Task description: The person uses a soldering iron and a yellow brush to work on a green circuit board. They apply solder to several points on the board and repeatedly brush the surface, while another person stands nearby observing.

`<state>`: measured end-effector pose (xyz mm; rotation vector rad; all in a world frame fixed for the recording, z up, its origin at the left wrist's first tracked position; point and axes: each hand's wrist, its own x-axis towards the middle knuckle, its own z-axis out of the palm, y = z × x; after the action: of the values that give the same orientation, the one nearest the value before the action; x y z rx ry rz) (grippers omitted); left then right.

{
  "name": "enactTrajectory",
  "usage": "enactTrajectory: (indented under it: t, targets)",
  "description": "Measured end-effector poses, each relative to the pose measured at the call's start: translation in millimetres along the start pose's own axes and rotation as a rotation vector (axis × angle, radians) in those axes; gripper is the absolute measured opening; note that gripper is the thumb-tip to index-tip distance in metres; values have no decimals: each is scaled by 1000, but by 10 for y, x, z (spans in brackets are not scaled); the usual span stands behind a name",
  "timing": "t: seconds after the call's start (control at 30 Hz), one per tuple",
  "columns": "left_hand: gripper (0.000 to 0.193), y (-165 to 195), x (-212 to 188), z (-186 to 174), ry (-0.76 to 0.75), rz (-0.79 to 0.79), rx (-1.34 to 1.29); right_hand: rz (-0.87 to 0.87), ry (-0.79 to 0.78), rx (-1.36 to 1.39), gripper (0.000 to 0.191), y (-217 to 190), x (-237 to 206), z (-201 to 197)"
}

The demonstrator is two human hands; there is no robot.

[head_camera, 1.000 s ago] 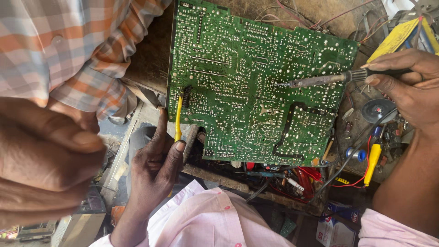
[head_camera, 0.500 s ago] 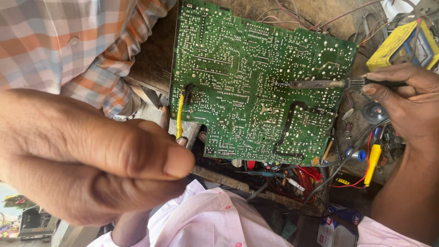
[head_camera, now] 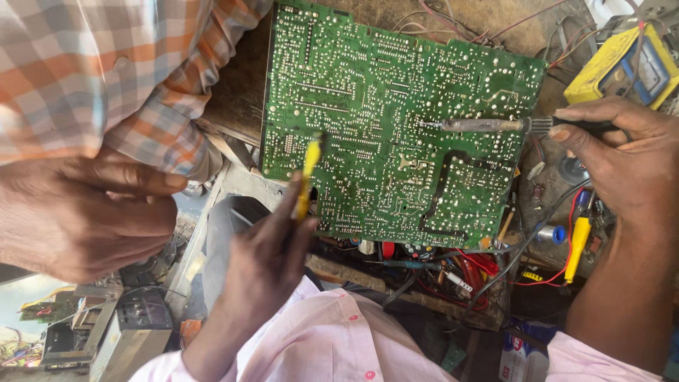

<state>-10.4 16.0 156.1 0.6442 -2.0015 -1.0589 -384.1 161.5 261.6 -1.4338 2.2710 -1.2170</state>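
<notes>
The green board (head_camera: pixel 396 120) leans on the messy bench (head_camera: pixel 495 311) with its shiny dot side up, so I think both tools can reach the dots. The left hand (head_camera: pixel 265 262) has its fingers closed around a thin yellow tool (head_camera: pixel 308 177); the tool's tip touches the board near its left edge. The right hand (head_camera: pixel 619 163) pinches the dark handle of a soldering iron (head_camera: pixel 488 126) and holds it flat and low; its point rests on the middle of the board. Another person's hand (head_camera: pixel 85 212), in a checked sleeve (head_camera: pixel 106 78), hangs loosely curled at the left and holds nothing that I can see. I count one board, one iron, one yellow meter (head_camera: pixel 622 64), two yellow tools counting the one (head_camera: pixel 578 240) lying by the right wrist, and three hands.
</notes>
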Motion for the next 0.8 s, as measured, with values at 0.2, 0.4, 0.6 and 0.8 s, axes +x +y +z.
enactTrajectory:
  t: [0.2,0.4,0.6,0.8]
  targets:
    - [58,249,269,212,-141,87,142,-19,33,-68,21,-88,-44,6]
    - [60,388,568,491,-278,73,242,18,55,29,21,-124,-106,25]
    - [67,392,688,728,-208,146,358,31,77,-45,20,-113,-162,8]
    - [75,450,660,878,-525,72,611,30,75,50,18,-54,-198,18]
